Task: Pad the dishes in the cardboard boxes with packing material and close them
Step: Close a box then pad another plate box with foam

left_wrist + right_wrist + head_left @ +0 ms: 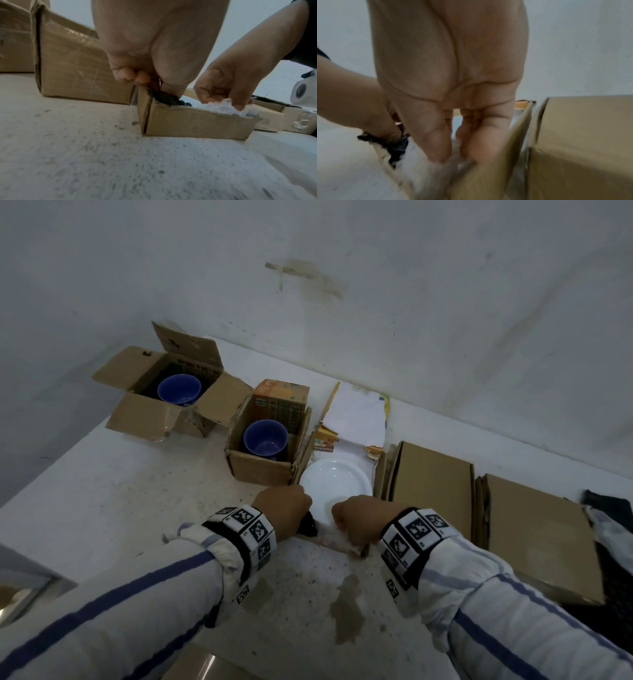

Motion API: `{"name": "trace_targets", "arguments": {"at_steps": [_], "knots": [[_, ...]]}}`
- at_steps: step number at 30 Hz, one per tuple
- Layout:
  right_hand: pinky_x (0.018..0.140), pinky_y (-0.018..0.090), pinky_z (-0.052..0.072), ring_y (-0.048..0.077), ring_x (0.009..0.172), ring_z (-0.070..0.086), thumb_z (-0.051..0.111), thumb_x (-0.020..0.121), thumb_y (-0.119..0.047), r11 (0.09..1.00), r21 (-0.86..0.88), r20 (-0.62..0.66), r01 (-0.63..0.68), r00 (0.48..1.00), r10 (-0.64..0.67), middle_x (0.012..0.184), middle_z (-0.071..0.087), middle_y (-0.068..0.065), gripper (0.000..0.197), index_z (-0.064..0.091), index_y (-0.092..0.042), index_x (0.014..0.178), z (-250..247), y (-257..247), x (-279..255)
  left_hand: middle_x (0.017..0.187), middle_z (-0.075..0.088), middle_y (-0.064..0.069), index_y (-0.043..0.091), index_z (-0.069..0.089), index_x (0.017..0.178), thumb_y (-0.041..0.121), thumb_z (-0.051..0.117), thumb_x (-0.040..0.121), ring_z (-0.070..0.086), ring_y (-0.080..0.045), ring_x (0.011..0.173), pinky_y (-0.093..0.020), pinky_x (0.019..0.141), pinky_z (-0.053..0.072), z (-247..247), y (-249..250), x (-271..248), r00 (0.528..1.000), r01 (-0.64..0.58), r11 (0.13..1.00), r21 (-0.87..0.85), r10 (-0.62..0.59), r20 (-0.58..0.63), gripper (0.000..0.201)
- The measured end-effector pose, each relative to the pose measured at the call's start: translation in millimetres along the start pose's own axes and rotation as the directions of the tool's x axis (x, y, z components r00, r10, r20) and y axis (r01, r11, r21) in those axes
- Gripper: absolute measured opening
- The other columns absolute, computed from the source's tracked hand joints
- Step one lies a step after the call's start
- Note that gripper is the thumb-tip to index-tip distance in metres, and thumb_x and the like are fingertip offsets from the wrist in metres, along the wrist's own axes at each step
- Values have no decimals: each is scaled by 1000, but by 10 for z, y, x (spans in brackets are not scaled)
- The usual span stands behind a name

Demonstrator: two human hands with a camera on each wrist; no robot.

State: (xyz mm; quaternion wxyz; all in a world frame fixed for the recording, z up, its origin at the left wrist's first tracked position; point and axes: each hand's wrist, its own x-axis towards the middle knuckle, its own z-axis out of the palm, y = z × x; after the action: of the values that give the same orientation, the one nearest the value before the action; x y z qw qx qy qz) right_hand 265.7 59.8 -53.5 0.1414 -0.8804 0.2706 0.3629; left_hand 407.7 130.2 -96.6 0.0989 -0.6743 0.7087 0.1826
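Note:
A white plate point(337, 484) lies in a shallow cardboard box point(197, 121) at the middle of the counter. My left hand point(291, 508) is at the box's near left corner and pinches a dark cloth point(164, 98) tucked beside the plate. My right hand point(349, 525) is at the near right side, where thumb and fingers pinch clear bubble wrap point(226, 106) down inside the front wall. In the right wrist view the right hand point(453, 155) pushes into the pale wrap point(436, 170), with the box's side flap point(513, 135) beside it. The plate's near rim is hidden by both hands.
Two open boxes at the back left each hold a blue bowl point(180, 388) point(265, 438). The plate box's lid point(356, 412) leans back towards the wall. Two closed cartons point(431, 484) point(537, 535) stand on the right, with dark fabric point(609, 508) beyond them.

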Motion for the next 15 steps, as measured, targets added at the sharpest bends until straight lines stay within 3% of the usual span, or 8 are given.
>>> {"name": "trace_targets", "arguments": {"at_steps": [2, 4, 6, 8, 12, 15], "knots": [[66, 27, 35, 20, 83, 44, 51, 87, 0, 1000, 17, -69, 14, 998, -13, 89, 48, 8, 25, 58, 0, 111, 70, -7, 9, 108, 59, -12, 3, 64, 102, 9, 48, 93, 60, -27, 97, -34, 80, 49, 17, -10, 10, 999, 3, 1000, 1, -3, 46, 19], [70, 26, 36, 22, 84, 47, 51, 85, 2, 999, 36, -115, 29, 993, -24, 82, 49, 7, 23, 61, 0, 105, 113, -11, 9, 100, 65, -11, 5, 69, 98, 15, 49, 92, 62, -25, 89, -34, 75, 51, -1, -35, 13, 993, 16, 1000, -23, -13, 117, 23], [71, 26, 36, 25, 85, 51, 52, 86, 2, 999, -9, -87, 42, 995, -43, 90, 57, 12, 23, 64, 2, 106, 110, -15, 2, 88, 66, -7, 8, 71, 92, 25, 49, 90, 58, -21, 77, -30, 67, 48, -34, -68, 15, 981, 45, 996, -71, -31, 194, 28], [69, 26, 37, 24, 82, 50, 51, 88, -3, 998, -56, -33, 39, 999, -41, 100, 64, 15, 25, 66, 1, 108, 69, -17, 18, 89, 65, -6, 11, 70, 95, 32, 52, 89, 54, -18, 75, -27, 66, 43, -76, -77, 13, 966, 43, 996, -83, -20, 257, 29], [70, 28, 39, 25, 83, 52, 52, 89, -6, 994, -103, 59, 31, 998, -24, 94, 59, 15, 24, 65, 2, 108, 31, -46, 18, 114, 65, -4, 15, 66, 117, 27, 55, 91, 59, -22, 99, -27, 84, 46, -120, -72, -16, 950, 2, 995, -103, 31, 312, 30], [78, 32, 43, 34, 100, 60, 48, 93, -6, 995, -93, -2, 41, 999, -41, 107, 64, 21, 26, 63, 4, 110, 119, -80, 30, 123, 62, -3, 16, 64, 122, 22, 50, 95, 58, -24, 109, -29, 96, 45, -121, -85, -34, 957, -34, 989, -145, 74, 282, 31]]}}
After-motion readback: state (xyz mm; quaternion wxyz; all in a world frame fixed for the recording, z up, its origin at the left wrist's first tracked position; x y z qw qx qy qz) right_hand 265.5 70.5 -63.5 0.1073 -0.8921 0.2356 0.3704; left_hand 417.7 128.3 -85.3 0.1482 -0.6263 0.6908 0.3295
